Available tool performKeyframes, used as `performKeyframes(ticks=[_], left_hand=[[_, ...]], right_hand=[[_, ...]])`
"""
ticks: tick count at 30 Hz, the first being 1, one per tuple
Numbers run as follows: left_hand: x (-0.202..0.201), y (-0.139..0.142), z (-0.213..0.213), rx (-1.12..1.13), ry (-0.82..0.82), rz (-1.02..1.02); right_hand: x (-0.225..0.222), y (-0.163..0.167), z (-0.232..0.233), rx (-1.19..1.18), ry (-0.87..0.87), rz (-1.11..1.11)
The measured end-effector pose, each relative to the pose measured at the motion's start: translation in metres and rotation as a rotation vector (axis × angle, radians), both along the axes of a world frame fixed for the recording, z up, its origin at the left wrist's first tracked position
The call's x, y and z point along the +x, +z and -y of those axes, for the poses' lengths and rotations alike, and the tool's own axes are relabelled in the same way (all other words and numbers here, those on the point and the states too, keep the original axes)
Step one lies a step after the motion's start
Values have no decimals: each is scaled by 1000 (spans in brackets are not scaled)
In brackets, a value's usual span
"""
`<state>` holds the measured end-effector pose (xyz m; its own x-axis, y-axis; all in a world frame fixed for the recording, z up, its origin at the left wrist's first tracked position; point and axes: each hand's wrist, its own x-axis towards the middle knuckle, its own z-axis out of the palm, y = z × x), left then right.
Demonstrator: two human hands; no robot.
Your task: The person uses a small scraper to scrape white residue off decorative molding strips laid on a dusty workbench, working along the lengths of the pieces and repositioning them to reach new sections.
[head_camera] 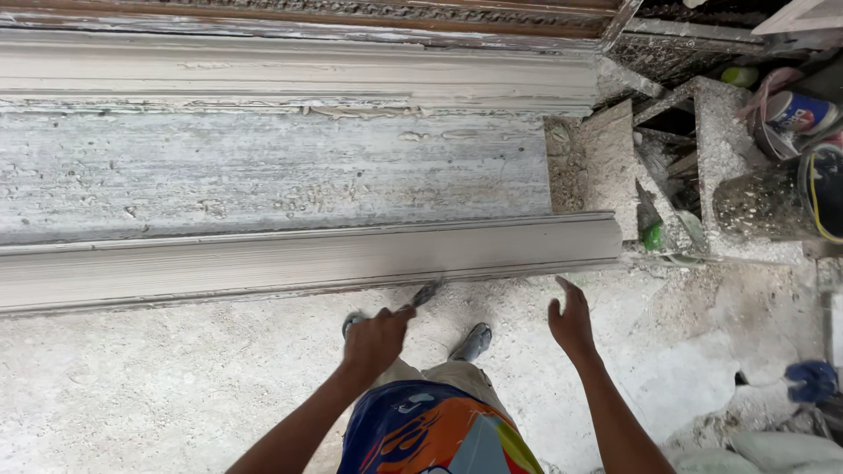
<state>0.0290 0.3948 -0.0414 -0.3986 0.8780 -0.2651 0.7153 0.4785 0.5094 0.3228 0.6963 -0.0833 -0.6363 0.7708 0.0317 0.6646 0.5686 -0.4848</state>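
Note:
My left hand (376,338) grips a small putty knife (424,295) whose blade tip touches the lower edge of a long grey moulded strip (307,262) lying across a workbench. My right hand (572,320) hovers open to the right, fingers apart, just below the strip's right end, holding nothing. Behind the strip lies a wide weathered grey board (263,171) with flaking paint. My feet in grey shoes (474,342) stand on the dusty floor under the bench edge.
Pale moulded trim (299,75) runs along the back. To the right are rough dusty blocks (606,162), a paint can (795,114), a dirty bucket (773,202), a green object (652,235) and a blue cloth (812,379). The floor (132,386) is coated in white dust.

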Motion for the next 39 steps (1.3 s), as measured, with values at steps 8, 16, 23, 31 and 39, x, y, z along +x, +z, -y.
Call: performKeyframes(ticks=[8, 16, 23, 31, 39], left_hand=[[110, -5, -120, 67, -36, -124], [84, -1, -75, -241, 43, -96], [110, -1, -137, -24, -63, -168], [157, -11, -167, 33, -88, -206], [180, -2, -210, -48, -118, -236]], right_hand=[[52, -55, -26, -814, -304, -142], [41, -65, -46, -1618, -240, -481], [52, -62, -86, -1564, -437, -658], [100, -49, -122, -1590, -511, -775], [98, -44, -124, -1562, -598, -753]])
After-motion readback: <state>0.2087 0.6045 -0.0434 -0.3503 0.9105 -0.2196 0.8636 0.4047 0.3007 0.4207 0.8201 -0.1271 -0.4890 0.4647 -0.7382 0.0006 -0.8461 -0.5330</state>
